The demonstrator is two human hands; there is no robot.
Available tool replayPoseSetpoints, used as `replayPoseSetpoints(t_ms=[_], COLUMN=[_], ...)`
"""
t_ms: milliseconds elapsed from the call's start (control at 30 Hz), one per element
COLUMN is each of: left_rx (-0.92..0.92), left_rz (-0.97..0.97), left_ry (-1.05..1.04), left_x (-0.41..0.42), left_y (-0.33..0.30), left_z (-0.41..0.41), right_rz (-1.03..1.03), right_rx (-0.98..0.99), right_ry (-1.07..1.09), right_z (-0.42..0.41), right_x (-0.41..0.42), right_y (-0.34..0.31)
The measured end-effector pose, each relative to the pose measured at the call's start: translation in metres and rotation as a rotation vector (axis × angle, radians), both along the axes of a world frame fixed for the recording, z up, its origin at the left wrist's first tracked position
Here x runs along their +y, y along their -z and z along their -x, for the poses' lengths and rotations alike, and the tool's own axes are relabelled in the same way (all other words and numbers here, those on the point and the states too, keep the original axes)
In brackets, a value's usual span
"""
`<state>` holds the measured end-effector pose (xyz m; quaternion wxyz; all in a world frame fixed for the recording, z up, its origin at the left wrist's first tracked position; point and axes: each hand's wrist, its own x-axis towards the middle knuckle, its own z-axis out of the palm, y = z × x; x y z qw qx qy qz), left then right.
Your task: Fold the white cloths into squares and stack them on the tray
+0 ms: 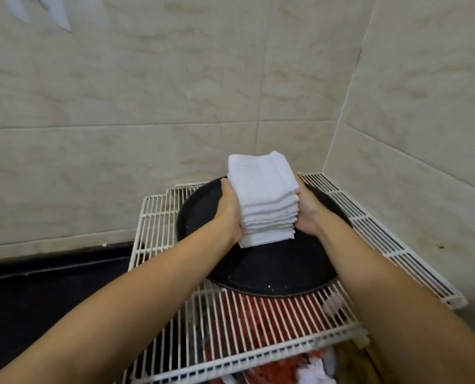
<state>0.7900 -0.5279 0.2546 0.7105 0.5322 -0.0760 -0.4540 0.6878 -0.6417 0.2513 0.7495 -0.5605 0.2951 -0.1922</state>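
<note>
Your left hand and right hand press a grip on both sides of the stack of folded white cloths, held on the black tray atop the wire rack. Stacking seems nearly finished; square it, then release.

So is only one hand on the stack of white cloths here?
No: the left hand and the right hand press opposite sides of the stack of folded white cloths over the round black tray.

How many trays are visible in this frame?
1: a round black tray lying on the white wire rack, under the stack of folded white cloths gripped by the left hand and right hand.
</note>
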Motion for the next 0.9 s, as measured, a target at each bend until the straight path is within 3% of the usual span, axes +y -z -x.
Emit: replayPoseSetpoints(t_ms=[333, 633, 867, 900], left_rx=[0.035, -0.065, -0.059, -0.089], left_rz=[0.023, -0.019, -0.042, -0.043], left_ry=[0.0, -0.072, 0.036, 0.058], left_x=[0.018, 0.017, 0.019, 0.027], left_y=[-0.001, 0.009, 0.011, 0.011], left_z=[0.005, 0.024, 0.016, 0.014], right_rz=[0.067, 0.003, -0.017, 0.058], right_rx=[0.051, -0.031, 0.03, 0.086], right_ry=[-0.052, -0.113, -0.154, -0.171], right_z=[0.012, 0.011, 0.015, 0.022], right_x=[-0.013, -0.001, -0.002, -0.002], right_y=[0.003, 0.016, 0.009, 0.0])
